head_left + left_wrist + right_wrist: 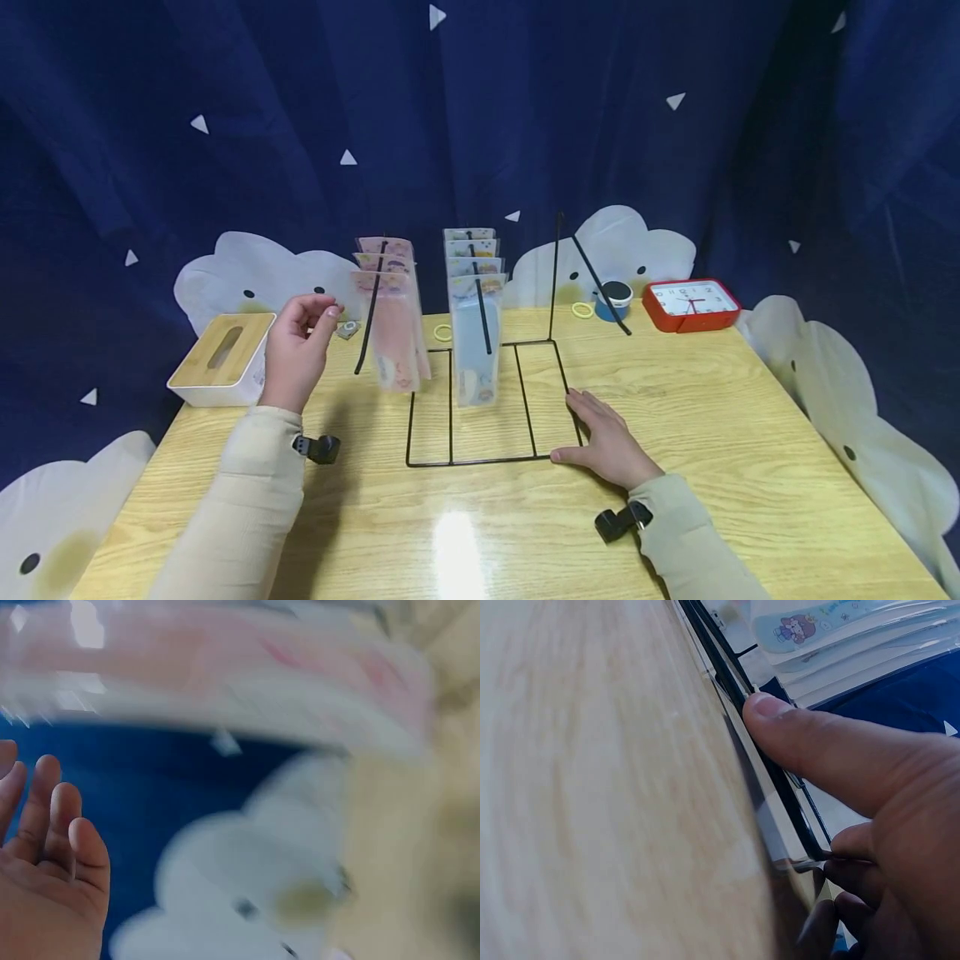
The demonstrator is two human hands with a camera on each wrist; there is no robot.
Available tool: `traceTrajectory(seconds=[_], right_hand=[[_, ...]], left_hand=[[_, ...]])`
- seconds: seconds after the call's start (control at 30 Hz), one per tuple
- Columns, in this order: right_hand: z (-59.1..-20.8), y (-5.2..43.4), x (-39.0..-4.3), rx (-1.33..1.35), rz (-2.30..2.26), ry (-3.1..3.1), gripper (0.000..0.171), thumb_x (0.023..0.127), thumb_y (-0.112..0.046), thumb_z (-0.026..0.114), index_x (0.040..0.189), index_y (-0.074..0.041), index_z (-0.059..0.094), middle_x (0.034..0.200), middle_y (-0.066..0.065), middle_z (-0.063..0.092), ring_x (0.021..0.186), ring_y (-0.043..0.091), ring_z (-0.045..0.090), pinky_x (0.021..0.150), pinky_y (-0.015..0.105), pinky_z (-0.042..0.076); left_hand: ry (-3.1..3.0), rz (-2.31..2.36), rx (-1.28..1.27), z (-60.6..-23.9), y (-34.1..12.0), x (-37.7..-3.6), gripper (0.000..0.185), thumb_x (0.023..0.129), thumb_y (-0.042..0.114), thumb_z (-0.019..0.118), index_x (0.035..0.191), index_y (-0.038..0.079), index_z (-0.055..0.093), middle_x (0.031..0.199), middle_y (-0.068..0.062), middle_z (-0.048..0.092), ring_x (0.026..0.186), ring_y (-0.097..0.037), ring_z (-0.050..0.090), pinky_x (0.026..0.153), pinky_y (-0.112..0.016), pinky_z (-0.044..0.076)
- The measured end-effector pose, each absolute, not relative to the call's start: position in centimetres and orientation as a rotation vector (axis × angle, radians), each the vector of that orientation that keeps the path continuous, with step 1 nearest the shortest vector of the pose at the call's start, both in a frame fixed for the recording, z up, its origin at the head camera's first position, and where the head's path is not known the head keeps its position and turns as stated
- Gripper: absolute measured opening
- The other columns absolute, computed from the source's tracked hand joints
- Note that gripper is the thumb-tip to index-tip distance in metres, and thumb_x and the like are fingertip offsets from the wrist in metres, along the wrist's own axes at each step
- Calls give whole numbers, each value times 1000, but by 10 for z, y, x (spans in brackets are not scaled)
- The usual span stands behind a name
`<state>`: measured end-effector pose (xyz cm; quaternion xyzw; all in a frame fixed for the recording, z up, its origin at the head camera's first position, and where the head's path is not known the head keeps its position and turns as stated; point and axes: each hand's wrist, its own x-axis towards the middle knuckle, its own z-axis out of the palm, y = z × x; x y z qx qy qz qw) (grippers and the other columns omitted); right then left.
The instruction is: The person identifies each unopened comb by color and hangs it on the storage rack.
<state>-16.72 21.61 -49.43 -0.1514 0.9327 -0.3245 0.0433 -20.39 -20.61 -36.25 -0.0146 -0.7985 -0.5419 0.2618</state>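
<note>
- Your left hand (pixel 296 350) is raised off the table, fingers loosely curled and holding nothing; the left wrist view shows the same bare fingers (pixel 52 825).
- Just to its right hang the pink printed plastic pouches (pixel 390 321) on the left arm of the black wire display rack (pixel 480 400). They are the nearest thing to that hand, hang with their long axis upright, and are not touched by it.
- Your right hand (pixel 603 442) lies flat on the light wooden table (pixel 712 433), fingers straight, resting along the near right edge of the rack's base; the right wrist view shows the thumb (pixel 817 742) against the wire.
- The blue printed pouches (pixel 475 333) hang on the middle arm, between your two hands.
- A white tissue box with a wooden lid (pixel 221 358) sits far left; a red clock (pixel 690 304) sits far right.
</note>
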Motion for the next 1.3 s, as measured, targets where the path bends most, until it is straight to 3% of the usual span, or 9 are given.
traceTrajectory(seconds=[0.1, 0.17, 0.33, 0.43, 0.57, 0.77, 0.9, 1.13, 1.3], right_hand=[[-495, 216, -167, -465, -997, 2855, 102, 78, -49, 83, 153, 2, 36, 160, 18, 33, 149, 40, 21, 117, 60, 16], [-496, 216, -167, -472, -997, 2855, 102, 78, -49, 83, 153, 2, 36, 160, 19, 33, 149, 40, 22, 117, 61, 16], [-496, 216, -167, -472, -992, 2855, 103, 78, -51, 83, 153, 1, 36, 160, 18, 33, 149, 40, 22, 117, 61, 16], [-496, 216, -167, -475, -991, 2858, 103, 78, -50, 83, 153, 2, 36, 160, 19, 33, 149, 40, 22, 117, 61, 16], [-495, 216, -167, -485, -985, 2859, 103, 78, -50, 83, 153, 2, 36, 159, 20, 33, 149, 40, 22, 117, 61, 16], [-493, 217, -167, -474, -1002, 2857, 103, 77, -51, 83, 153, 1, 36, 160, 19, 33, 149, 40, 22, 117, 62, 16], [-494, 216, -167, -474, -1006, 2852, 103, 77, -51, 83, 153, 1, 36, 160, 19, 33, 149, 40, 21, 117, 61, 15], [-491, 216, -167, -461, -1012, 2840, 103, 78, -50, 83, 154, 0, 34, 161, 18, 31, 150, 40, 20, 117, 62, 14], [-491, 216, -167, -448, -991, 2835, 104, 78, -51, 82, 155, 0, 33, 162, 17, 30, 150, 39, 19, 118, 61, 14]], left_hand=[[-2246, -1425, 126, -394, -230, -208, 26, 102, 18, 58, 119, -2, 62, 107, -3, 65, 95, -10, 58, 79, -22, 44], [-2352, -1384, 238, -414, -247, -209, 30, 102, 18, 56, 124, -2, 59, 120, -13, 63, 110, -20, 58, 93, -30, 45], [-2817, -1063, 305, -453, -285, -209, 52, 100, 20, 53, 144, -5, 41, 145, -33, 43, 136, -49, 39, 111, -58, 31], [-3031, -837, 216, -467, -299, -210, 66, 96, 23, 55, 148, -10, 31, 148, -37, 35, 136, -54, 34, 110, -63, 29], [-3131, -704, 235, -471, -305, -209, 73, 93, 29, 56, 150, -8, 28, 153, -33, 30, 135, -56, 34, 103, -71, 32], [-3173, -704, 235, -463, -302, -212, 75, 98, 27, 50, 154, -11, 17, 154, -36, 25, 137, -56, 29, 110, -65, 28], [-3262, -668, 243, -464, -301, -212, 83, 98, 32, 54, 156, -9, 10, 153, -36, 27, 136, -57, 32, 109, -65, 31], [-3168, -831, 215, -461, -299, -209, 80, 91, 20, 71, 154, -5, 26, 137, -34, 51, 122, -50, 52, 98, -62, 44], [-3044, -932, 189, -447, -290, -199, 31, 98, 17, 63, 125, 1, 60, 114, -21, 64, 96, -34, 59, 74, -43, 48]])
